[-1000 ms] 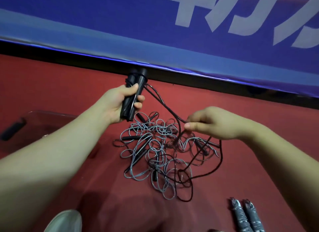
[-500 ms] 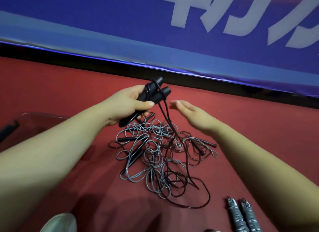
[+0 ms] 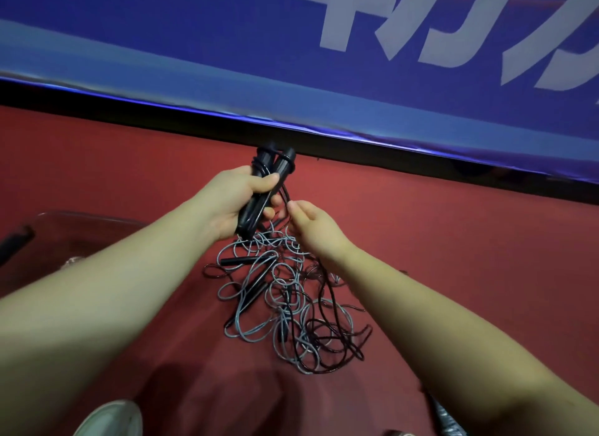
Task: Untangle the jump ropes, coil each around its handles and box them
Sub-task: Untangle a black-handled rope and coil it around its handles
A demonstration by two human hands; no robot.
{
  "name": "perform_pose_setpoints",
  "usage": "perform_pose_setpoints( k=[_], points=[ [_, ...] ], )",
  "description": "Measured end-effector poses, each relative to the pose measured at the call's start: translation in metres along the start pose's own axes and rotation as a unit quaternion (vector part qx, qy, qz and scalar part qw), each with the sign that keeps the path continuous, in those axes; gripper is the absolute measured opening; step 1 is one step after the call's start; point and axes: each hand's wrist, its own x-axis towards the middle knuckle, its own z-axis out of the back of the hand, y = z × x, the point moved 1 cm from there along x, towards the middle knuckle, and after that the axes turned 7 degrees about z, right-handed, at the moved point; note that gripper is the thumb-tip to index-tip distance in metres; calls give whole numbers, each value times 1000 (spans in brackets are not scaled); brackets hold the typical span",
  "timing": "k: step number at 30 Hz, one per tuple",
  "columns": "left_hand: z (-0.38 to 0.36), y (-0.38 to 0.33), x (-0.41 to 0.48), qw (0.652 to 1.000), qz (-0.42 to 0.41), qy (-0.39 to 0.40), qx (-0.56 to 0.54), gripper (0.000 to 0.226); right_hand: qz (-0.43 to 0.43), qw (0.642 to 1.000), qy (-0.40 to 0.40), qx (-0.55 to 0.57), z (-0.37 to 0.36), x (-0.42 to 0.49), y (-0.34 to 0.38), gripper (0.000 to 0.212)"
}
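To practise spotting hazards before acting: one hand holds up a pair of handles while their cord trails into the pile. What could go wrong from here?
1. The black cord from the black handles in the left hand runs down through the grey ropes; winding it now could cinch knots tighter.
2. Loose handles lying in that pile may snag loops and get dragged along.

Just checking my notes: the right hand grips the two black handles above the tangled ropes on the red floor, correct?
Not quite. The head view shows the left hand gripping the two black handles; the right hand is beside them. The tangled ropes do lie below on the red floor.
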Motion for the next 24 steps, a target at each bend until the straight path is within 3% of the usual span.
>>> perform_pose_setpoints(
  k=[2, 4, 8, 12, 15, 17, 20, 22, 24],
  points=[
    [4, 5, 5, 1000, -2, -27, 14, 4, 35, 991, -15, -125, -3, 1, 8, 24],
    [13, 9, 9, 992, -23, -58, 108, 9, 56, 967, -1, -249, 0, 1, 16, 28],
    [31, 11, 13, 970, -34, -105, 217, 22, 105, 839, 34, -533, 14, -7, 25, 26],
    [26, 17, 15, 931, -44, -91, 351, 33, 211, 728, 25, -652, 20, -15, 45, 19],
    [18, 17, 14, 912, -22, -58, 405, 28, 277, 675, 36, -682, 32, -15, 63, 21],
    [13, 16, 11, 878, -4, -28, 479, 22, 315, 648, 72, -689, 38, -15, 69, 24],
    [6, 19, 3, 812, 40, 74, 577, 14, 334, 646, 138, -672, 43, -11, 70, 27],
    [2, 21, -4, 763, 52, 140, 629, 11, 285, 693, 182, -637, 47, -7, 67, 27],
    [1, 24, -10, 749, 78, 210, 624, 9, 204, 756, 248, -570, 54, -3, 63, 29]
  ],
)
